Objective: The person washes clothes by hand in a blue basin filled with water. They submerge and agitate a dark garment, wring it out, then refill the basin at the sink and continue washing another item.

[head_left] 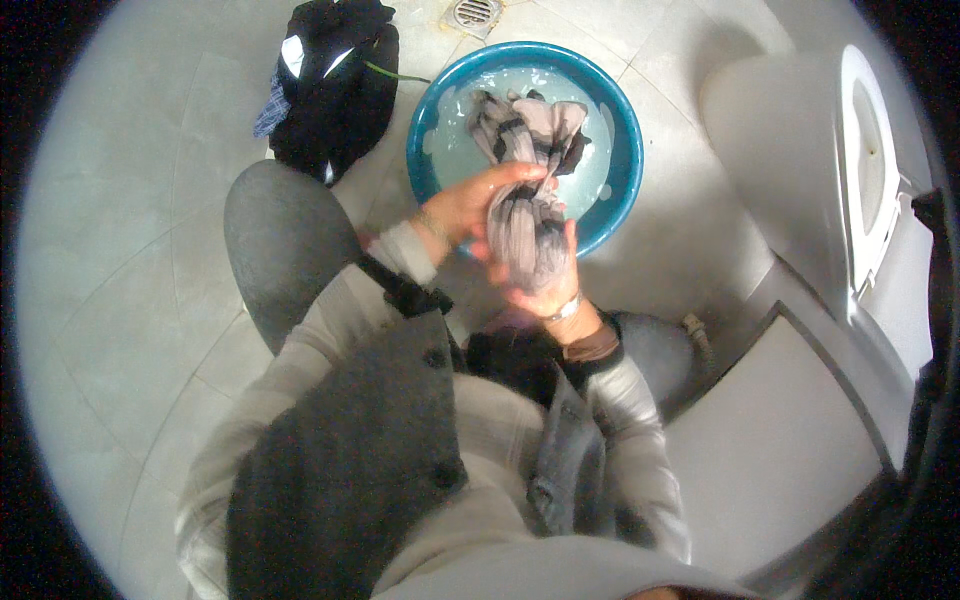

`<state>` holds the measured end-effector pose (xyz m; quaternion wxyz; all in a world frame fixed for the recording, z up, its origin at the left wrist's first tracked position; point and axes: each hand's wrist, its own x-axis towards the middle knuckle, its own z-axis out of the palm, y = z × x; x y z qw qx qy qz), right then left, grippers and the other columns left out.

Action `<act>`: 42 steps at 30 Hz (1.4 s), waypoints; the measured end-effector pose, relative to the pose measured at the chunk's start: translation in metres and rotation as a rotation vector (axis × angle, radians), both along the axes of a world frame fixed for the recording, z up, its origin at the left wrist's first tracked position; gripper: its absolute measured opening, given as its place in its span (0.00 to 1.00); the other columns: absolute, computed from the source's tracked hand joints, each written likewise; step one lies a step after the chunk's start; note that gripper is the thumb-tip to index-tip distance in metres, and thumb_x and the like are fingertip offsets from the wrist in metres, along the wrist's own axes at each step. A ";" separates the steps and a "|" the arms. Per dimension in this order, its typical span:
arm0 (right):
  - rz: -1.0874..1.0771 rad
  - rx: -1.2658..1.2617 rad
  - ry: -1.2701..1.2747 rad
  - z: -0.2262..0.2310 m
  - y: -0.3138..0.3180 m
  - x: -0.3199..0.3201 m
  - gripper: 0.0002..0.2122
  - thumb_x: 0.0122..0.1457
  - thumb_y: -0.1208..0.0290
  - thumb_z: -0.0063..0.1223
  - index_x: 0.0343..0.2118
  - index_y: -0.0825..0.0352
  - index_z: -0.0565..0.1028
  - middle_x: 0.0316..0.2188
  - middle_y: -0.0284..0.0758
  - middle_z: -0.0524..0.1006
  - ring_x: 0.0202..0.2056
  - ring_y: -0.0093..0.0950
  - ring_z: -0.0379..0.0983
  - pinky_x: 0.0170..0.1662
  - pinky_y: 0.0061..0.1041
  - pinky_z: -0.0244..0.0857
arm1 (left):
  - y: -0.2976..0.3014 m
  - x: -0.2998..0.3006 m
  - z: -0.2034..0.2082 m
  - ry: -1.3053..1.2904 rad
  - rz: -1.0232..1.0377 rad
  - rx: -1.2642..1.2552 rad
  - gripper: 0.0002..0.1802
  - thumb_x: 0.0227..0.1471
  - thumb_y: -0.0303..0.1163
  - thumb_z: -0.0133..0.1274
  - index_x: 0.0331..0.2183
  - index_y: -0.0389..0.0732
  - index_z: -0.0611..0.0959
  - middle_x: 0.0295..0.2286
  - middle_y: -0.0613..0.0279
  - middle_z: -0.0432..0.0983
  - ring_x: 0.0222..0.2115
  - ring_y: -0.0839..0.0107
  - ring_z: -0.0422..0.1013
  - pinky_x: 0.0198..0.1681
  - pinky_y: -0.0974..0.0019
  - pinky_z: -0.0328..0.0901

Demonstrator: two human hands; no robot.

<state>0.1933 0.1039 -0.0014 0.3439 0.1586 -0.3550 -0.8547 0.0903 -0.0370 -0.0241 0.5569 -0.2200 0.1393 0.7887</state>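
Note:
A wet, bunched piece of striped cloth (535, 235) in pale pinkish grey and black is held at the near side of a blue basin (631, 150). Its far end hangs over the cloudy water (447, 150) in the basin. My left hand (470, 205) is closed round the middle of the cloth, with the thumb on top. Lower down, my right hand (552, 297) wraps the near end from beneath and the right side; some of its fingers are hidden by the cloth. What kind of garment it is, I cannot tell.
A heap of dark clothes (340, 95) lies on the tiled floor left of the basin, and a thin green strip runs from it toward the rim. Beyond the basin is a floor drain (476, 14). At the right stands a white toilet (765, 150). My knees flank the basin's near side.

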 end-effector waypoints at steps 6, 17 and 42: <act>0.357 0.677 0.118 0.001 0.007 -0.014 0.29 0.57 0.46 0.56 0.54 0.63 0.66 0.39 0.39 0.72 0.32 0.31 0.71 0.23 0.25 0.66 | -0.005 -0.026 0.007 0.368 -0.265 -0.350 0.14 0.57 0.34 0.54 0.41 0.33 0.80 0.37 0.60 0.79 0.35 0.68 0.76 0.41 0.64 0.72; 0.587 2.041 0.679 -0.012 -0.019 -0.042 0.22 0.53 0.53 0.60 0.42 0.68 0.75 0.28 0.40 0.80 0.30 0.38 0.78 0.29 0.36 0.69 | 0.010 -0.037 -0.022 1.114 -0.430 -0.826 0.18 0.39 0.34 0.59 0.32 0.30 0.81 0.28 0.52 0.79 0.29 0.63 0.74 0.35 0.62 0.69; 0.302 1.194 0.205 -0.008 0.014 -0.041 0.41 0.56 0.30 0.41 0.62 0.61 0.59 0.57 0.44 0.67 0.56 0.35 0.66 0.55 0.43 0.64 | 0.000 -0.020 0.021 1.340 -0.637 -0.983 0.44 0.47 0.50 0.57 0.49 0.19 0.63 0.39 0.24 0.72 0.42 0.38 0.73 0.46 0.52 0.68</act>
